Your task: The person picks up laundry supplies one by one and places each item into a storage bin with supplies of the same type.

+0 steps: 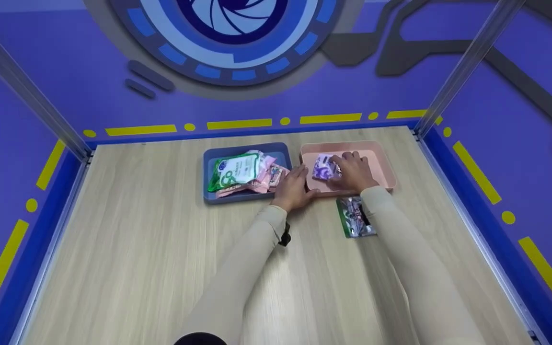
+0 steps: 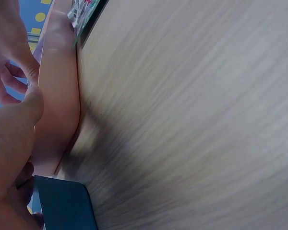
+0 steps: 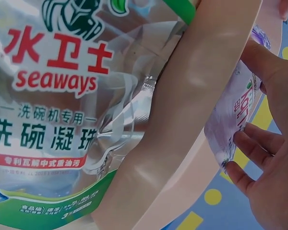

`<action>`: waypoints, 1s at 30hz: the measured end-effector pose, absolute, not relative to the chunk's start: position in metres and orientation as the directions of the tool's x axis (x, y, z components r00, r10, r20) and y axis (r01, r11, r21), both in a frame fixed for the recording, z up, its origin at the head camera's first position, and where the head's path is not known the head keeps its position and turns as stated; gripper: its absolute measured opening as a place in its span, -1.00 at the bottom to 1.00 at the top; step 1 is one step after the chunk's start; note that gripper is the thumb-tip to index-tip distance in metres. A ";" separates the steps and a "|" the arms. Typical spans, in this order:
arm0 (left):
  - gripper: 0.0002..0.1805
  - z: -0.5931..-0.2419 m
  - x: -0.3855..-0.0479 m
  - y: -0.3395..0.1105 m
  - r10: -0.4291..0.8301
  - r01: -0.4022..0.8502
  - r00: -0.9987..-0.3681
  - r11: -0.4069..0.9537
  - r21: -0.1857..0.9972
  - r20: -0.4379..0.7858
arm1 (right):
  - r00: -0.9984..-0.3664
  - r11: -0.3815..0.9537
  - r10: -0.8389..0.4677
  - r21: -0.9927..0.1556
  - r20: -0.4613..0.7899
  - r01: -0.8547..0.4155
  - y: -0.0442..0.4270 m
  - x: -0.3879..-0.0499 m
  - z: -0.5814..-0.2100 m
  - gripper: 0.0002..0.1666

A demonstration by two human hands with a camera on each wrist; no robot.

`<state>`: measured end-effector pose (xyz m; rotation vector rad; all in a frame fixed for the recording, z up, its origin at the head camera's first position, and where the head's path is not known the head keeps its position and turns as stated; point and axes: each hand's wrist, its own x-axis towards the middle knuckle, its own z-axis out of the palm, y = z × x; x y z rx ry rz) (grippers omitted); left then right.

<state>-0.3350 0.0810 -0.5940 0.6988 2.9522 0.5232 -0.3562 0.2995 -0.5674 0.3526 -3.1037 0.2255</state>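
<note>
Inside the pink tray (image 1: 382, 165), my right hand (image 1: 354, 172) pinches a small purple-and-white packet (image 1: 323, 167) between thumb and fingers. The right wrist view shows the packet's crinkled purple film (image 3: 225, 112) just past the tray wall. My left hand (image 1: 293, 190) grips the near left corner of that tray, thumb along the front rim and fingers by its left side. Part of the left fingers is hidden where the two trays meet. Below my right hand lies a silver-and-green dishwasher capsule pouch (image 1: 354, 218), marked "seaways", on the table against the tray's front; my sleeve partly covers it.
A blue-grey tray (image 1: 207, 184) stands left of the pink one, holding a green-and-white packet (image 1: 235, 171) on top of several pink packets (image 1: 261, 184). Both trays sit toward the back of the wooden table (image 1: 151, 249). Blue panels with metal posts (image 1: 467, 67) enclose the table.
</note>
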 end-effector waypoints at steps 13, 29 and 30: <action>-0.11 -0.598 -0.335 0.081 0.434 0.410 -0.901 0.841 0.352 0.012 | -0.979 0.973 -0.197 -0.134 -0.055 -0.188 0.291 -0.358 -0.573 -0.12; -0.11 -0.596 -0.336 0.082 0.436 0.412 -0.900 0.847 0.337 0.007 | -0.976 0.975 -0.198 -0.124 -0.086 -0.187 0.289 -0.358 -0.574 -0.05; -0.11 -0.596 -0.336 0.082 0.436 0.415 -0.900 0.847 0.333 0.013 | -0.976 0.974 -0.202 -0.123 -0.081 -0.192 0.290 -0.358 -0.574 -0.05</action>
